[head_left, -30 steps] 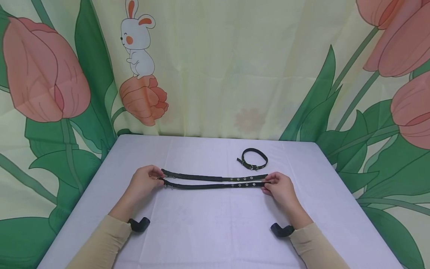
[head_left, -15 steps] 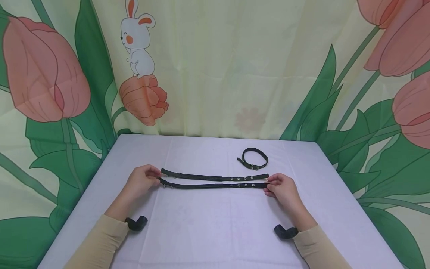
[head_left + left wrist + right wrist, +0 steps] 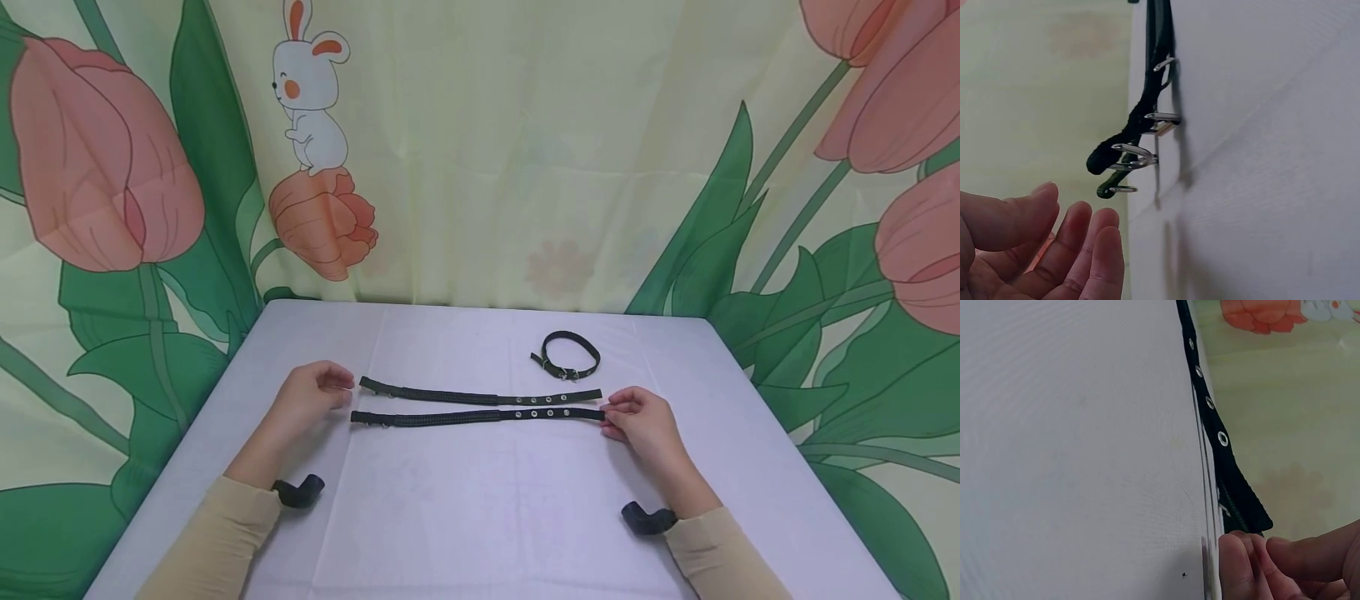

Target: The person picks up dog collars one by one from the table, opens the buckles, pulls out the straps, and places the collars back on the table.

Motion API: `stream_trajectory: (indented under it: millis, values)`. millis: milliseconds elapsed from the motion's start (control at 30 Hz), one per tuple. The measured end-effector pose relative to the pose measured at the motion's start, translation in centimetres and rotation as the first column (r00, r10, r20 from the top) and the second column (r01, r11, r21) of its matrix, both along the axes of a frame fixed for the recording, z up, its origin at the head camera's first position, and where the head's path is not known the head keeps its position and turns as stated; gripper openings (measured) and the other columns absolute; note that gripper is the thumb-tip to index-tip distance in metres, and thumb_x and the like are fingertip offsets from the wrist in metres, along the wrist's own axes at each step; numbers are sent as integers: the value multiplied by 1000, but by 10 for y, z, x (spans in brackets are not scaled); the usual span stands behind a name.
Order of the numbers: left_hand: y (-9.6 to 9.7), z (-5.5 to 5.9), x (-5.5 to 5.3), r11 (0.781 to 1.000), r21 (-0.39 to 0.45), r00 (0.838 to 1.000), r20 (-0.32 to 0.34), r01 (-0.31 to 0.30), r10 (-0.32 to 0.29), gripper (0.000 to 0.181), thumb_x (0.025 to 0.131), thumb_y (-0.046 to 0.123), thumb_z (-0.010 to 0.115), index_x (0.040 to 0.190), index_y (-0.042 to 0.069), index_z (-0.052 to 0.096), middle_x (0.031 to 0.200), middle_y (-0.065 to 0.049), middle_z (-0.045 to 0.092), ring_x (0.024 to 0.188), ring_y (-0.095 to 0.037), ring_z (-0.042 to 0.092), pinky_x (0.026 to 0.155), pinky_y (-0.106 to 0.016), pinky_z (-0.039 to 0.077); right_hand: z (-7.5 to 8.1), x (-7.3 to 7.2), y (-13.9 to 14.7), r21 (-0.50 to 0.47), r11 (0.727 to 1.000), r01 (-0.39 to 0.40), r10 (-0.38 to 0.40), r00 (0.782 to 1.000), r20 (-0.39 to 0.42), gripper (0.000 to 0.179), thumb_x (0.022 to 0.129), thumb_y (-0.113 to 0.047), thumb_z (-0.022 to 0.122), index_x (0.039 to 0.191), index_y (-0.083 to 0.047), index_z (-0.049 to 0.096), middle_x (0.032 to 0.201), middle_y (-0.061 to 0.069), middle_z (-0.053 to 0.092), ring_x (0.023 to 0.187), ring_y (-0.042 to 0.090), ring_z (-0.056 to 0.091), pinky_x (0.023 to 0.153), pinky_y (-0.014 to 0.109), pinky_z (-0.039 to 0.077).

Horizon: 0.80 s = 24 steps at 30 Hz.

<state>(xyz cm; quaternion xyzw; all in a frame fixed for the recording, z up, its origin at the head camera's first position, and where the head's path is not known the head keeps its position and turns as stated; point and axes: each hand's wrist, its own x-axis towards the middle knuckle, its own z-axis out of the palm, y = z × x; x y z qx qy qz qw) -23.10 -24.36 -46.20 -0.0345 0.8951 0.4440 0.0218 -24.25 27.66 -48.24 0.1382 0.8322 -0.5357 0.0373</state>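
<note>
Two dark strap collars lie stretched out side by side on the white-covered table. The near collar (image 3: 427,419) and the far collar (image 3: 435,394) both have metal eyelets toward the right and buckle hardware at the left. My left hand (image 3: 318,390) is apart from their buckle ends, fingers loosely bent and holding nothing; the left wrist view shows the metal rings (image 3: 1132,156) beyond its fingertips. At the eyelet end, my right hand (image 3: 636,417) has thumb and fingers close together right at the near collar's tip. In the right wrist view that strap end (image 3: 1254,512) shows uncovered just beyond the fingertips.
A third dark collar (image 3: 570,355), buckled into a loop, lies behind the right part of the two straps. The white tablecloth (image 3: 450,517) reaches back to a curtain (image 3: 480,167) printed with tulips and a rabbit. Black wrist cameras (image 3: 300,492) sit at both sleeves.
My left hand has let go of the near collar and drawn back leftward; that buckle end has dropped flatter and nearer. My right hand has shifted slightly right, off the far collar's end.
</note>
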Motion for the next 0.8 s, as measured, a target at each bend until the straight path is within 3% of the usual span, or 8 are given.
stream_trajectory:
  millis: [367, 800]
  values:
    - [16, 17, -9, 998, 48, 997, -74, 35, -32, 35, 99, 3, 72, 134, 2, 67, 125, -17, 77, 117, -32, 73, 95, -38, 60, 2, -4, 10, 18, 1000, 16, -15, 999, -28, 30, 103, 0, 65, 132, 3, 59, 118, 21, 76, 87, 12, 75, 75, 27, 66]
    - [71, 30, -21, 980, 122, 985, -97, 155, -144, 36, 100, 4, 74, 135, 10, 67, 126, -18, 75, 114, -28, 74, 98, -42, 63, 7, -11, 16, 52, 998, 29, -26, 999, -44, 34, 103, 0, 64, 136, 2, 59, 127, 24, 72, 93, 16, 75, 77, 27, 66]
